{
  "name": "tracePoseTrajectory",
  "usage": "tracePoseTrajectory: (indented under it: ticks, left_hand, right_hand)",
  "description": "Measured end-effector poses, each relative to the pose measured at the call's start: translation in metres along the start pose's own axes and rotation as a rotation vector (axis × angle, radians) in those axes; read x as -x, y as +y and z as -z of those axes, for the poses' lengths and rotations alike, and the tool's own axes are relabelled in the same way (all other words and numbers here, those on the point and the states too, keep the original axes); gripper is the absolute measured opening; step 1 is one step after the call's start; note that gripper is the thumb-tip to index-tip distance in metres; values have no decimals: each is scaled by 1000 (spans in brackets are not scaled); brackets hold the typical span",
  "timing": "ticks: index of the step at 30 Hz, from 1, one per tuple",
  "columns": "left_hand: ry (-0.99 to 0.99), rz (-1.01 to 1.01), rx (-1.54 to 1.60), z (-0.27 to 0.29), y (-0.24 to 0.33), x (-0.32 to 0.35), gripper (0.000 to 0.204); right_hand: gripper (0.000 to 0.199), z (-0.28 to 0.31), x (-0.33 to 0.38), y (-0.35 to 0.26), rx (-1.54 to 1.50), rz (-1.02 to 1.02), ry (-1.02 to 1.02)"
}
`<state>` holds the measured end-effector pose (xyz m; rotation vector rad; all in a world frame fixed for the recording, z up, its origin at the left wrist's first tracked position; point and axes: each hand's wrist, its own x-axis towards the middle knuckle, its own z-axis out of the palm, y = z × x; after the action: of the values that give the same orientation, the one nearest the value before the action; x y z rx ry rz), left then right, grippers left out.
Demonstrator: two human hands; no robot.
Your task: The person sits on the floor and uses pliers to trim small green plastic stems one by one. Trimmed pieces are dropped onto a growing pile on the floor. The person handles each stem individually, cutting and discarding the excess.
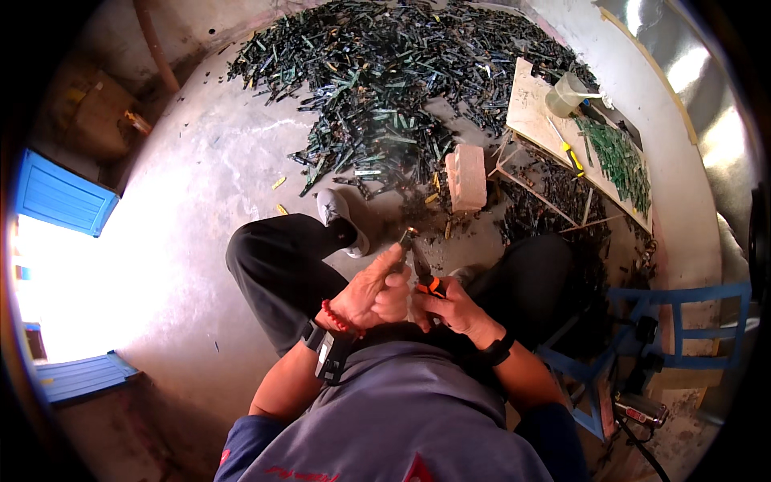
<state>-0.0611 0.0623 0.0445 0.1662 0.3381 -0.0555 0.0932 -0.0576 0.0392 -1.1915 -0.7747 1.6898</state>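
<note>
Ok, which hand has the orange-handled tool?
The right hand: the orange-handled tool sits in its grip. The left hand, with red beads at the wrist, doesn't have it.

The piece [409, 233] in my left hand [371, 299] is too small to make out — my right shoe [463, 275] is mostly hidden, and the top edge cuts off the dark heap [377, 72].

No wording can be made out clearly – the grey garment [401, 394] on the person's front carries a short line of slanted red lettering [302, 475], too small and bent to read, and beside it a red pointed emblem [418, 469]; a small red mark [225, 457] on the dark blue left sleeve [255, 440] is equally illegible
</note>
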Motion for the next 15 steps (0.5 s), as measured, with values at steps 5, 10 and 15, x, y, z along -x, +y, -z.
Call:
tracePoseTrajectory:
  ticks: [5,10,15]
  left_hand:
    - [-17,-57,-24,-3,5,-7,50]
    - [114,-84,-30,4,-5,-18,49]
    - [272,-36,-94,16,-18,-12,50]
  right_hand:
    - [21,-5,-11,4,32,80,77]
    - [21,5,-11,5,315,19,225]
    - [29,21,15,-10,866,10,335]
